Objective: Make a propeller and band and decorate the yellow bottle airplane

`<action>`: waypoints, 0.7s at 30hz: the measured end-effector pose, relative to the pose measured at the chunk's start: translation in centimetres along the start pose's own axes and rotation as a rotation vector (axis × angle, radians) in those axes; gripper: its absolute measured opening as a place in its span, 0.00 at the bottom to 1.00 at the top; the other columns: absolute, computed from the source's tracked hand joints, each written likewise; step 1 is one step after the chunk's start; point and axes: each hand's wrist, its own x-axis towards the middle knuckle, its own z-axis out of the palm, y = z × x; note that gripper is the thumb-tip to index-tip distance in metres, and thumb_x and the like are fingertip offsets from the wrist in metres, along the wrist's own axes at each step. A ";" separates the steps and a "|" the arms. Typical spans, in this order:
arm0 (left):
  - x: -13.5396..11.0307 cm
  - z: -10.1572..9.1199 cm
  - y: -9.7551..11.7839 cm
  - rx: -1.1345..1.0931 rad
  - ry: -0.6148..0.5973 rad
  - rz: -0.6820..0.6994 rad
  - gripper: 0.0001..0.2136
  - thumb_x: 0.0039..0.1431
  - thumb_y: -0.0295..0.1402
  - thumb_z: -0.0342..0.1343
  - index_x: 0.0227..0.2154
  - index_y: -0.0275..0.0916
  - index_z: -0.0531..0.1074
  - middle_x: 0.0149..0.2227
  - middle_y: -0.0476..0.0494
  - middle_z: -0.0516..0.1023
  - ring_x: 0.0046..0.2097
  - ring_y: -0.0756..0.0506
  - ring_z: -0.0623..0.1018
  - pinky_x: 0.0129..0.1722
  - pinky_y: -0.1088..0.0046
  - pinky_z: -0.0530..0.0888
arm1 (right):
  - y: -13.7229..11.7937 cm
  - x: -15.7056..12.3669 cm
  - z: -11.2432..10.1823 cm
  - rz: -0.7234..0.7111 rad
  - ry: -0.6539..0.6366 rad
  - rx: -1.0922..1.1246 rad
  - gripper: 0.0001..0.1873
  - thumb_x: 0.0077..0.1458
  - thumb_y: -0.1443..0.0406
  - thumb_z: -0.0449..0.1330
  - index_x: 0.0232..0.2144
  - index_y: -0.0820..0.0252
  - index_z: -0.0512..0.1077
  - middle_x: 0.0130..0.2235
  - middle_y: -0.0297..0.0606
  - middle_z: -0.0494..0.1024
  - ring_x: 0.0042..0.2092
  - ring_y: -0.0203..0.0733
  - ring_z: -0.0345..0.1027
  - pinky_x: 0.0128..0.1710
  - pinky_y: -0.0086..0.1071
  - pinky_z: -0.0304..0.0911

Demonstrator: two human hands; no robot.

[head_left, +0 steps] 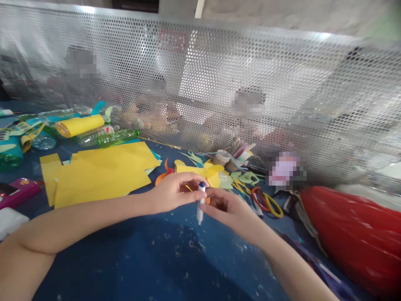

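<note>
A white marker (200, 211) with a dark blue cap end stands nearly upright between my hands, above the blue table. My left hand (172, 193) pinches it near the blue end, coming from the left. Lower down, the fingertips of my right hand (233, 207) are closed on its white barrel. A small orange bit shows behind the right fingers; what it belongs to is hidden. Just beyond my hands lie yellow paper cutouts (214, 174) and an orange paper piece (161, 177).
Yellow paper sheets (103, 171) lie at left, with plastic bottles (117, 137) behind. A magenta object (23, 191) sits at far left. Tape rings (273, 205) and a red bag (354, 230) are at right. A perforated metal screen (131, 71) bounds the table; people show through it.
</note>
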 end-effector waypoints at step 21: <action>2.5 -5.4 -7.0 0.894 -0.091 0.162 0.23 0.49 0.25 0.54 0.50 0.41 0.65 0.49 0.41 0.71 0.52 0.39 0.68 0.50 0.58 0.66 | 3.4 1.6 0.1 0.040 0.196 0.562 0.10 0.51 0.57 0.57 0.31 0.54 0.62 0.24 0.30 0.69 0.27 0.38 0.63 0.31 0.33 0.60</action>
